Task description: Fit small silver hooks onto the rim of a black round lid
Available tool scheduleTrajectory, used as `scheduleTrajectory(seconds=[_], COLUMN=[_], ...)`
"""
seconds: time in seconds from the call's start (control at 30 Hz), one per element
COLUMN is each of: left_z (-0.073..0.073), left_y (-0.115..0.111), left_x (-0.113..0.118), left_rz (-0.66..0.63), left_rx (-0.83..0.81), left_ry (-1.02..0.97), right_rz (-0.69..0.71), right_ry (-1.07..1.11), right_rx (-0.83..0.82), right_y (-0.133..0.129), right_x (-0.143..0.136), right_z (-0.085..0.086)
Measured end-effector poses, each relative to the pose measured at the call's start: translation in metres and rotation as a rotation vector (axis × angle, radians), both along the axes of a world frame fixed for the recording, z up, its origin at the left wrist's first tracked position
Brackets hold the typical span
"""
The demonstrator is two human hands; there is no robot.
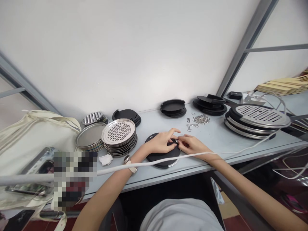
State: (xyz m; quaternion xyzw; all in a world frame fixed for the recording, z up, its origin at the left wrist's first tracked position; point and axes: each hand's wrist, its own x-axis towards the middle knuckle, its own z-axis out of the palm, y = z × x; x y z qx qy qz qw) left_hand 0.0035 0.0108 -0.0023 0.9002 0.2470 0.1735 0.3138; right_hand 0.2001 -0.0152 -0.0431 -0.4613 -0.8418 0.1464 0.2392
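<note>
A round black disc (157, 157) with a metal rim lies flat near the table's front edge. My left hand (163, 142) rests over its upper part, fingers spread, the index finger lifted and the thumb on the disc. At the disc's right edge, my right hand (189, 144) pinches a small shiny metal piece (176, 141), partly hidden by the fingertips. Behind my right hand lies a pile of small metal clips (201, 119), with a few loose clips (189, 128) beside it.
Stacked grater discs (119, 132) and plain metal discs (89, 136) stand left. Black round parts (173, 108) sit along the wall. At right is a stack of assembled discs (261, 116). A white cable (154, 163) crosses in front of both wrists. White tissue (105, 159) lies left.
</note>
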Motion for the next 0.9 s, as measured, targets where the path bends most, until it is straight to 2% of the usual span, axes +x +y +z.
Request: scheduleTrajectory(seconds=[0.43, 0.9], left_z=[0.0013, -0.0024], left_y=[-0.0012, 0.0006], left_x=[0.0006, -0.0004], left_rz=[-0.001, 0.016], left_rx=[-0.005, 0.017], left_ry=[0.014, -0.008], right_rz=[-0.022, 0.029], right_ry=[0.007, 0.014], right_rx=[0.013, -0.008], right_y=[-0.0006, 0.0016], right_x=[0.0012, 0.0008], right_z=[-0.0023, -0.0001])
